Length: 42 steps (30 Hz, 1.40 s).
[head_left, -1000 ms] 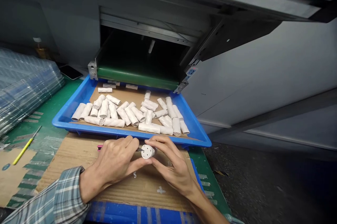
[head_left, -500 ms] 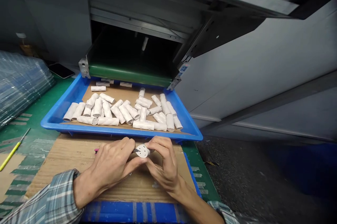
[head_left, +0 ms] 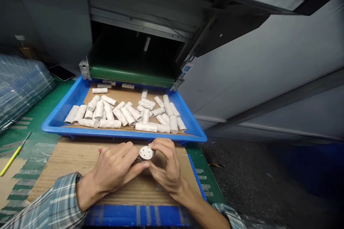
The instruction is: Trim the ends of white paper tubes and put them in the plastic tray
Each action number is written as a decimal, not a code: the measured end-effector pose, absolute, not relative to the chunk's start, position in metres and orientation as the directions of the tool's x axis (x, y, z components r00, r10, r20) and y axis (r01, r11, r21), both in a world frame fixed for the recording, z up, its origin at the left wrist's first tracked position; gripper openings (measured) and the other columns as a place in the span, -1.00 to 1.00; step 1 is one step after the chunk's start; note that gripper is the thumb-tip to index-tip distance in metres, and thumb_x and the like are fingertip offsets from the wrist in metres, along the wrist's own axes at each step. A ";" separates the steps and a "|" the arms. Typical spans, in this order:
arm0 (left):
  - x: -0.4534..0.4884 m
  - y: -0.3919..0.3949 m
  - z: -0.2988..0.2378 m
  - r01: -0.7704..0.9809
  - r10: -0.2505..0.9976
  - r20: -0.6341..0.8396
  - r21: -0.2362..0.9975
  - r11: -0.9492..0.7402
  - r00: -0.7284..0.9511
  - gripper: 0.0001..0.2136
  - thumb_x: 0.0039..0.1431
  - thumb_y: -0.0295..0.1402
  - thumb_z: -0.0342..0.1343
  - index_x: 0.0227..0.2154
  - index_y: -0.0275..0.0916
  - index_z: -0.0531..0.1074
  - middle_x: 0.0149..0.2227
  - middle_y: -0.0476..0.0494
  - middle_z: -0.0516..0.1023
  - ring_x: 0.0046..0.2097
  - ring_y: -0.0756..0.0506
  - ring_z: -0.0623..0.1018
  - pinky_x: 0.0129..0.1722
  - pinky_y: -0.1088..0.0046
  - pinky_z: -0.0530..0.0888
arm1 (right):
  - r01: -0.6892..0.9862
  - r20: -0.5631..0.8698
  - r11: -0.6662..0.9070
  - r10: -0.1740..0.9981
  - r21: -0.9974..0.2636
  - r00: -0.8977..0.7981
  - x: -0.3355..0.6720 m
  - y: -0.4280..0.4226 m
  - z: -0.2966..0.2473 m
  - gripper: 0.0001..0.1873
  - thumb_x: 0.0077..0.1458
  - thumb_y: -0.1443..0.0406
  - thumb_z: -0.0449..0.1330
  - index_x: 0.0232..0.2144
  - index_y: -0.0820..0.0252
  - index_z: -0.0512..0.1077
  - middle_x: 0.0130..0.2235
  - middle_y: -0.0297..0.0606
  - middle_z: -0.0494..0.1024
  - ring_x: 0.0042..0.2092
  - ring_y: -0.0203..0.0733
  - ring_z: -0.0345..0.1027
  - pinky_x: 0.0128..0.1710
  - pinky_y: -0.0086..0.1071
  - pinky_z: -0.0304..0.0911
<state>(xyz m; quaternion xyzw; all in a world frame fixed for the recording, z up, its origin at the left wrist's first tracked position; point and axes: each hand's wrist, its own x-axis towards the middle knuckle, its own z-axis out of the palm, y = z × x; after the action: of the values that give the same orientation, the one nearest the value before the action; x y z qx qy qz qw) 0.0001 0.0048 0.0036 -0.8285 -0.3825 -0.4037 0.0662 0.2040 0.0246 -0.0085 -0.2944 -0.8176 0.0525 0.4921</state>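
Note:
My right hand [head_left: 168, 164] is closed on a white cylinder [head_left: 146, 152], gripping it between thumb and fingers. The cylinder's round end, dotted with several small dark holes, faces me. Wrapped in my left hand [head_left: 116, 164] is a slim pointed metal tool with a pink end [head_left: 100, 150]; most of it is hidden by the fingers. Its metal tip [head_left: 139, 160] lies by the lower left rim of the cylinder's end, and the left thumb reaches under that rim. Both hands are above a cardboard sheet [head_left: 77, 157].
Beyond the hands, a blue tray [head_left: 120, 134] holds many white cylinders [head_left: 110, 124]. A green conveyor belt [head_left: 131, 74] ends over its far side. On the left are a yellow-handled screwdriver [head_left: 12, 161], a phone [head_left: 61, 72] and clear plastic packaging [head_left: 23, 89].
The tool's tip has moved off the cylinder's end face, down to its lower left edge. The cylinder's end has turned a little, and the left hand has shifted slightly.

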 end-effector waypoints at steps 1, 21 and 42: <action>-0.001 0.005 0.004 0.674 0.569 0.733 0.208 -0.708 0.372 -0.69 0.58 -0.21 -0.05 -0.33 -0.19 0.35 -0.51 0.03 0.40 -0.53 -0.03 0.40 -0.52 0.39 0.24 | 0.414 0.757 0.814 0.555 -0.407 -0.346 0.204 0.024 -0.009 -0.61 0.35 0.37 0.28 0.17 0.15 0.36 -0.10 -0.09 0.55 -0.12 0.00 0.52 -0.17 -0.16 0.57; -0.004 0.008 0.006 0.496 0.771 0.627 0.637 -0.590 0.111 -0.95 0.48 -0.44 0.07 -0.17 -0.20 0.40 -0.37 0.02 0.54 -0.45 0.06 0.50 -0.44 0.61 0.42 | 0.293 0.660 0.793 0.608 -0.534 -0.442 0.205 0.024 -0.002 -0.39 0.27 0.53 0.22 0.29 0.04 0.42 0.08 -0.08 0.56 0.10 -0.02 0.57 0.09 -0.17 0.59; -0.007 0.006 0.009 0.570 0.650 0.694 0.412 -0.711 0.309 -0.71 0.53 -0.42 0.04 0.21 -0.26 0.46 -0.26 -0.14 0.59 -0.28 -0.06 0.54 -0.27 0.45 0.53 | 0.312 0.660 0.744 0.669 -0.591 -0.343 0.204 0.023 -0.002 -0.43 0.15 0.55 0.16 0.18 0.10 0.34 0.05 -0.10 0.62 0.11 0.00 0.58 0.13 -0.08 0.57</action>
<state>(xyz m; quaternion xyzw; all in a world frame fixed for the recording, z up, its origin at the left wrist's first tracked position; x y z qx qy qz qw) -0.0072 0.0064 0.0088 -0.8079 -0.3776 -0.4502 -0.0448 0.2044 0.0234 -0.0023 -0.3071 -0.7986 0.1841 0.4838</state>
